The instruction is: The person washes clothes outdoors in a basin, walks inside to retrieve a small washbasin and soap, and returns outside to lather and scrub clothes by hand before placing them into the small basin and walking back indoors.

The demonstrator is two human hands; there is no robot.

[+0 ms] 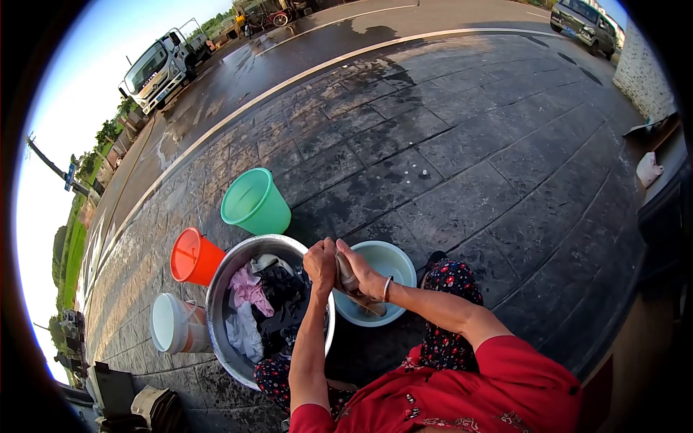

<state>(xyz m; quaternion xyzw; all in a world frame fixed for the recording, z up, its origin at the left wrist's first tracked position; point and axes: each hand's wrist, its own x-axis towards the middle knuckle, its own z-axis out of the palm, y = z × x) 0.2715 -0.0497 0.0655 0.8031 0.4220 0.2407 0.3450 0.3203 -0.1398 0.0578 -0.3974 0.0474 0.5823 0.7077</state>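
Hands wringing a grey-brown cloth over basins

Left hand [321, 263] and right hand [363, 274], each grip closed on the twisted grey-brown cloth [346, 276], above the pale blue plastic basin [393, 256], beside the laundry-filled round steel basin [229, 278]; no writing readable.

Greyish wet cloth [349, 278], apparently twisted, above pale basin [393, 260]

The metal basin [220, 289] full of clothes [260, 307] blocks the left side, with three buckets [254, 202] behind it; the wet paving [462, 159] beyond the pale bowl [393, 256] lies open.
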